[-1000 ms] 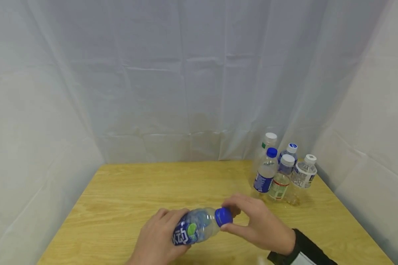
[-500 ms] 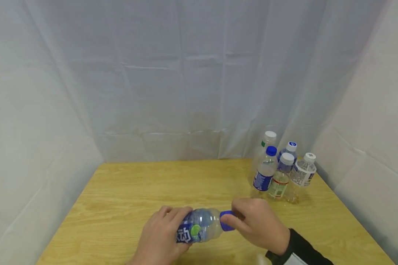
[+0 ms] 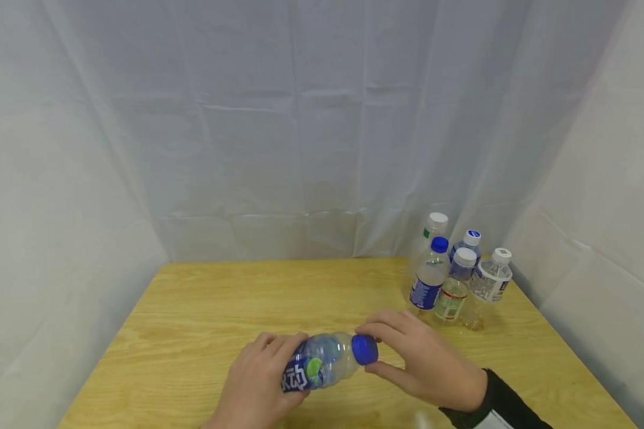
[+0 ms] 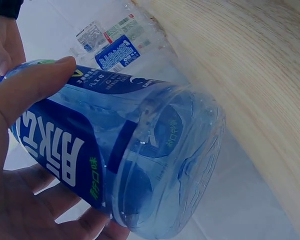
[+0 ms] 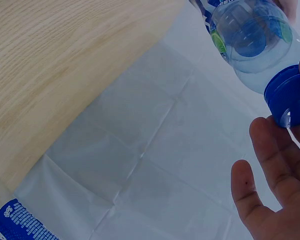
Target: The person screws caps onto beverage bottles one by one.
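Observation:
A clear plastic bottle with a blue label and a blue cap lies nearly sideways above the table, its neck pointing right. My left hand grips its labelled body; in the left wrist view the thumb crosses the label and the other fingers curl beneath. The bottle's base faces that camera. At the neck end, my right hand has thumb and fingers on opposite sides of the blue cap, pinching it. The right wrist view shows the cap seated on the neck.
Several capped bottles stand grouped at the table's right rear, among them one with a blue cap and one with a white cap. Pale sheeting hangs behind and beside the wooden table.
My right hand turned at the cap, its knuckles rolling over half a second ago, then rolled back with thumb and fingers spread around it. The left hand keeps its grip, almost still.

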`<state>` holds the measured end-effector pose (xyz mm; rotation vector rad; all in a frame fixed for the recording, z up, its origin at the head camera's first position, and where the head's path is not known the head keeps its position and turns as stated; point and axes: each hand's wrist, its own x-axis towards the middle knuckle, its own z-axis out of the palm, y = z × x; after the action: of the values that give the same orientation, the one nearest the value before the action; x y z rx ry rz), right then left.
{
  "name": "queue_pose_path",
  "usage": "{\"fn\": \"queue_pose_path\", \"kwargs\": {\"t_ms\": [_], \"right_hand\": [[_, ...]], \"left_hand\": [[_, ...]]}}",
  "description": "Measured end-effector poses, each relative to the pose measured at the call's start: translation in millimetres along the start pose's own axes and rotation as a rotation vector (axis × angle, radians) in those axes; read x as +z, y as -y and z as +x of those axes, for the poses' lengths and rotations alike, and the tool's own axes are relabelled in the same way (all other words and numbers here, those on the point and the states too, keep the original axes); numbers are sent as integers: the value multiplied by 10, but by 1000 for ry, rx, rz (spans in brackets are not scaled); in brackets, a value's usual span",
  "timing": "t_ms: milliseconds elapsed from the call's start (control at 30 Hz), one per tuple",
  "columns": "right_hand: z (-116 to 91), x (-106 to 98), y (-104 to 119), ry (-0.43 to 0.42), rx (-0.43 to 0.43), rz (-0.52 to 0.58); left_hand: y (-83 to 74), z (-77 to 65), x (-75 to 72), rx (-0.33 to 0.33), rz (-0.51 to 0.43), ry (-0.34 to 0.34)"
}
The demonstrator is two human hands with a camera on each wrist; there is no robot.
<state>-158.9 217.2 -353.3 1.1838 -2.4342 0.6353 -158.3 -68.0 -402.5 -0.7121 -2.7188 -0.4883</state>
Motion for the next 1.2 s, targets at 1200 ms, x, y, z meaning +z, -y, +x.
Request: {"fn": "queue_pose_path", "kwargs": {"t_ms": [1200], "right_hand": [[-25,174,25,-37,219,20]], "left_hand": [[-74,11,79,25,37,-81]]}}
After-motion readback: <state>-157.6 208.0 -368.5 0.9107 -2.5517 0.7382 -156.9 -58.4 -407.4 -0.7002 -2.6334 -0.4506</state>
